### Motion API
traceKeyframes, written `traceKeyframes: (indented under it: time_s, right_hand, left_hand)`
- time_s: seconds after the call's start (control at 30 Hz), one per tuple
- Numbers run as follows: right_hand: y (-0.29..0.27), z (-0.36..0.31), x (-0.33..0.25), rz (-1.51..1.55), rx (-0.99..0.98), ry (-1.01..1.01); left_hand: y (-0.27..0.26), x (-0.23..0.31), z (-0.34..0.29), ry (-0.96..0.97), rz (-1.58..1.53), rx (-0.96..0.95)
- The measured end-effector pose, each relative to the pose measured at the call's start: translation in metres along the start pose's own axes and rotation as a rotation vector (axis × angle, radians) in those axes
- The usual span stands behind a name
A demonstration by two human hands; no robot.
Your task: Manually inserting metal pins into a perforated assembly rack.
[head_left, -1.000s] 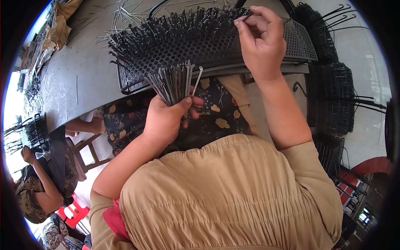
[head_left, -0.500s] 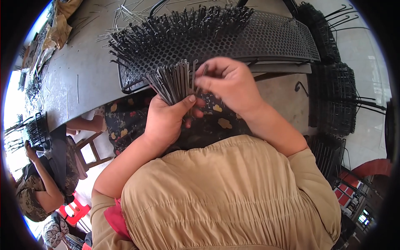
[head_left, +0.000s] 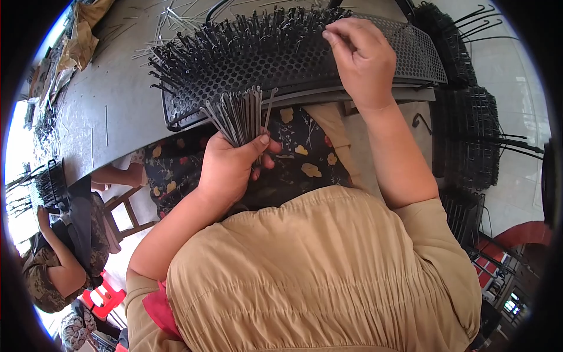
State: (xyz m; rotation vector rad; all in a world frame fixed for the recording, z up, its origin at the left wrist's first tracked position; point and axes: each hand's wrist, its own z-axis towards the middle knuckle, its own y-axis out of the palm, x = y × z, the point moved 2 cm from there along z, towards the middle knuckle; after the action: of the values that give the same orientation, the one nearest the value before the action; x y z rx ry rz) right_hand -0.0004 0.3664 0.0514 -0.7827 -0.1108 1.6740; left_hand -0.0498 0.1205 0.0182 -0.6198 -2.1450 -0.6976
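Note:
In front of my body, my left hand (head_left: 226, 167) is closed around a fanned bundle of thin dark metal rods (head_left: 237, 117). Their upper ends are small and looped or bent; one rod leans out apart on the right of the bundle. My right hand (head_left: 363, 58) is over the black perforated metal rack (head_left: 404, 50), at the right edge of a dense crowd of upright hook-ended rods (head_left: 252, 35). Its thumb and fingertips are pinched together; whatever they hold is too small or hidden to make out.
The rack rests on a grey table (head_left: 123, 88) with loose thin rods scattered behind it. Stacks of black wire racks (head_left: 469, 138) stand at the right. Floral cloth (head_left: 305, 158) covers my lap. Another person (head_left: 58, 258) works at the left, near a red stool (head_left: 104, 296).
My right hand has moved from beside the bundle up and away to the right part of the rack's standing rods. My left hand keeps its hold on the bundle, almost in place.

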Motion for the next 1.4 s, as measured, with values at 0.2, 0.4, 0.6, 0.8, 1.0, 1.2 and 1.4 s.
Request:
traceKeyframes:
  time_s: [0.2, 0.4, 0.6, 0.8, 1.0, 1.2, 1.4]
  right_hand:
    - [0.010, -0.037, -0.040, 0.677, -0.262, 0.547]
    - [0.009, -0.049, -0.045, 1.336, -0.520, 0.930]
    - [-0.022, -0.007, -0.001, 0.732, 0.001, 0.435]
    - [-0.019, 0.010, 0.008, 0.279, 0.141, -0.018]
    - [-0.007, 0.002, 0.010, -0.104, -0.043, -0.139]
    - [0.008, -0.048, -0.043, 0.822, -0.401, 0.768]
    - [0.000, -0.055, -0.052, 0.961, -0.504, 0.994]
  left_hand:
    - [0.000, 0.003, 0.003, -0.003, -0.046, -0.055]
    - [0.001, 0.006, -0.002, -0.137, -0.356, -0.378]
    - [0.003, 0.002, 0.001, -0.094, -0.170, -0.208]
    - [0.004, 0.003, 0.000, -0.018, 0.007, -0.117]
    - [0.004, 0.003, 0.001, -0.025, 0.037, -0.091]
    - [0.000, -0.004, 0.005, 0.027, -0.037, -0.107]
    - [0.008, 0.002, 0.003, 0.021, -0.060, -0.080]
